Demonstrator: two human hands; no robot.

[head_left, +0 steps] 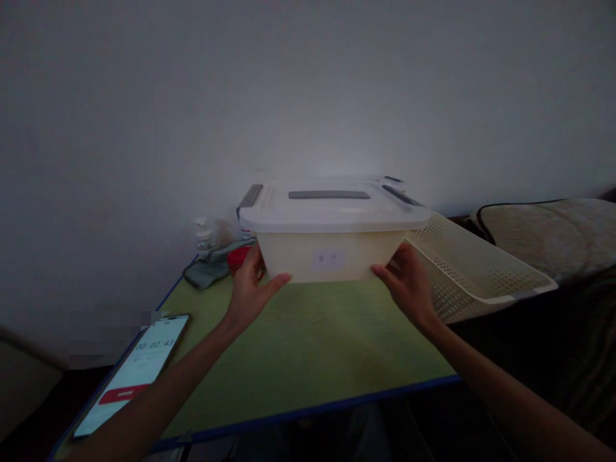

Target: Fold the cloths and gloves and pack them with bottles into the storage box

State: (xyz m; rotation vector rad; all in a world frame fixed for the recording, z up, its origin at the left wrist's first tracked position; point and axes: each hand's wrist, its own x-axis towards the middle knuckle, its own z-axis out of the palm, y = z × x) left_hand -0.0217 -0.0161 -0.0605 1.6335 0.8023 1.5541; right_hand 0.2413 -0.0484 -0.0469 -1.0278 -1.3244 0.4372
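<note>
A cream plastic storage box [293,250] with a white lid [332,215] and grey clips is held level in front of me. A small paper label sits on its front. My left hand [253,282] grips the lower left corner, thumb on the front and fingers behind the side. At the lower right corner my right hand [407,279] has the same hold. The lid looks closed, so whatever lies inside is hidden. I cannot tell whether the box's base touches the table.
The green table [308,359] has a blue edge. A phone [137,369] showing a timer lies on the left. Beyond are a grey cloth [206,273], a red object [238,258] and a pump bottle [203,234]. A perforated basket [486,276] stands at right, beside a cushion [558,228].
</note>
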